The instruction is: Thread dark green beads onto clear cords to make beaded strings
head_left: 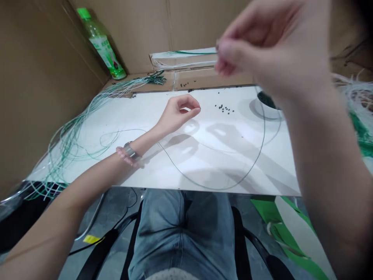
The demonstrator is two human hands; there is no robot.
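Left hand [176,110]: thumb and index tips meet over the white board [262,179], beside loose dark beads [222,109]; right hand [262,48] raised, fingertips pinched. Can't tell what I'm gripping in either. Thin green thread [215,189] loops along the board's near edge.

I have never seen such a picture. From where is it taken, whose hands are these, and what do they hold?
There is no machine here: a camera worn on a person's head looks forward and down at their own bare hands. The left hand is over the white table, thumb and finger curled together. The right hand, raised nearer the camera, is blurred; its fingertips are pinched. What either holds is too unclear to tell. A thin thread loops between them. Small dark beads lie scattered on the table, and green and white strands spread at its left. A green bottle stands behind.
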